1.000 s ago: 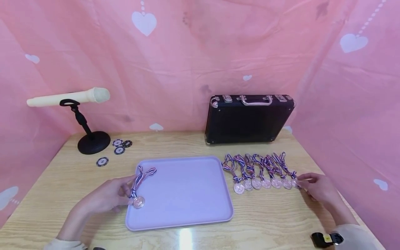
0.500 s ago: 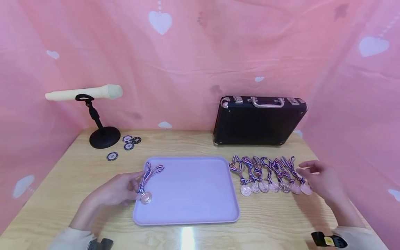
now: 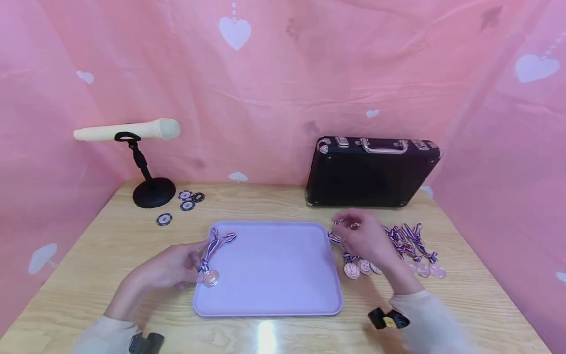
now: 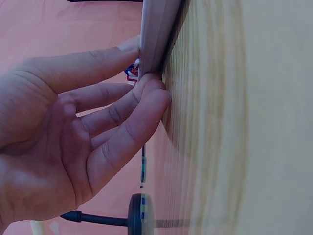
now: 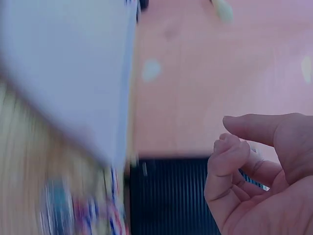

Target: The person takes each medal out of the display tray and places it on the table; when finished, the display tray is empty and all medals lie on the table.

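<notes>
My left hand (image 3: 172, 265) grips the left rim of a lilac tray (image 3: 274, 270). In the left wrist view the thumb meets the tray's rim (image 4: 152, 39) and the curled fingers (image 4: 142, 122) lie against its outer side. A medal (image 3: 211, 278) with a striped red, white and blue ribbon (image 3: 215, 246) lies inside the tray by that hand. My right hand (image 3: 364, 238) hovers over a row of ribboned medals (image 3: 352, 270) right of the tray, covering some. Its fingers are loosely curled, and no object shows between thumb and fingertips (image 5: 230, 144).
A black briefcase (image 3: 373, 174) stands behind the medals. At the back left, a black stand (image 3: 155, 192) bears a white microphone (image 3: 128, 131). Several poker chips (image 3: 187, 205) lie nearby on the wooden table (image 3: 247, 201). Pink heart-patterned cloth (image 3: 283, 88) surrounds it.
My right hand has left the rightmost medal and swung left over the row, towards the tray. The left hand stays at the tray's rim. The head view has shifted slightly left.
</notes>
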Demonstrator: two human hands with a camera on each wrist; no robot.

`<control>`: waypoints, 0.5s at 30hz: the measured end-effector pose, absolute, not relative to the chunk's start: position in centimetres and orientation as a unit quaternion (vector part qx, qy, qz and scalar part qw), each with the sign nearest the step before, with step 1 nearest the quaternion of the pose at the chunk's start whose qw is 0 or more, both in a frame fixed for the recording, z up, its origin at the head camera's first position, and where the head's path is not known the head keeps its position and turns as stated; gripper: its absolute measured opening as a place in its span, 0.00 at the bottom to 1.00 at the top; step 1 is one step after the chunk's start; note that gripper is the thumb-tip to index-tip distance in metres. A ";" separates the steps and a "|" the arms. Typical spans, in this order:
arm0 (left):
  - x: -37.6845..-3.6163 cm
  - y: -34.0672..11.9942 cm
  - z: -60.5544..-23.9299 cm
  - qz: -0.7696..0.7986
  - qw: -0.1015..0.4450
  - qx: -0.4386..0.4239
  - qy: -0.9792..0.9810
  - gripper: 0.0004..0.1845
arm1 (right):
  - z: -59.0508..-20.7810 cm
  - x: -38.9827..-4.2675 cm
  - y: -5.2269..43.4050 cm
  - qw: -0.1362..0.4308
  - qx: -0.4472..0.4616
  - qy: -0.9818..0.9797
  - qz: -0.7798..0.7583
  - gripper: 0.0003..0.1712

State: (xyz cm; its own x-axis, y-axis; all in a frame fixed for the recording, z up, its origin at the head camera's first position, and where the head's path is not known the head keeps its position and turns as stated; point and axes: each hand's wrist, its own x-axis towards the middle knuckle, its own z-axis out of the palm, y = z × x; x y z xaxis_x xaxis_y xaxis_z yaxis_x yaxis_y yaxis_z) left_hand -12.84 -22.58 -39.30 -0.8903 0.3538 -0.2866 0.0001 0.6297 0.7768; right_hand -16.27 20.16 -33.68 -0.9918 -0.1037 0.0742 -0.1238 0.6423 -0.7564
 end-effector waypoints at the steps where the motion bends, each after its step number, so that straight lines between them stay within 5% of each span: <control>1: -12.8 -22.6 -39.3 0.420 0.214 0.102 0.876 0.51 | -33.9 -16.4 18.9 0.001 0.069 -0.902 0.426 0.13; 15: -13.1 -22.8 -39.3 0.427 0.234 0.092 0.869 0.51 | -37.0 -15.5 5.2 -0.172 0.171 -0.831 0.500 0.13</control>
State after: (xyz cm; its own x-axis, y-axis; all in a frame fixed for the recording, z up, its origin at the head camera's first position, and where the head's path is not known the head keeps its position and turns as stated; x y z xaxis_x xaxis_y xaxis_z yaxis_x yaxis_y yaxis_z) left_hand -13.08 -22.84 -39.26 -0.8737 0.3587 -0.3286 -0.0407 0.6192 0.7841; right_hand -15.54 5.16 -36.99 -0.8821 -0.4568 -0.1148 -0.1128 0.4416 -0.8901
